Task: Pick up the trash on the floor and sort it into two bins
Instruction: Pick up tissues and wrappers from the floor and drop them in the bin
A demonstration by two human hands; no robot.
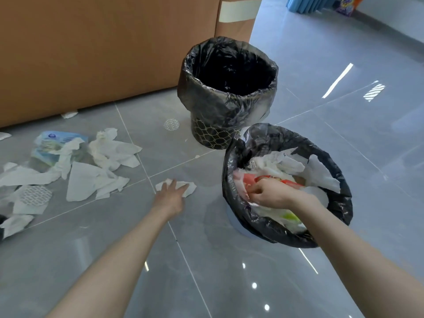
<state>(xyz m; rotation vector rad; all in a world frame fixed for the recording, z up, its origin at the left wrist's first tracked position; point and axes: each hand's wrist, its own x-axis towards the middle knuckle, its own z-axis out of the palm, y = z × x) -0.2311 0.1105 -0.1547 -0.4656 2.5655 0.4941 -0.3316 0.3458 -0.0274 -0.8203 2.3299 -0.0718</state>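
Two bins lined with black bags stand on the grey tiled floor. The far bin (229,104) looks dark inside, its contents not visible. The near bin (337,180) holds white paper, plastic and red wrappers. My right hand (268,193) is inside the near bin, fingers curled among the wrappers; whether it holds anything I cannot tell. My left hand (171,198) reaches down onto a crumpled white tissue (188,188) on the floor, its fingers spread over the tissue. More torn white paper (91,182) and a blue-and-white plastic package (52,145) lie at the left.
A large brown cardboard wall (103,47) stands behind the trash and the far bin. A small paper scrap (68,114) lies at its foot. Blue items and a colourful box (348,4) sit far at the top right. Glossy floor stretches to the right.
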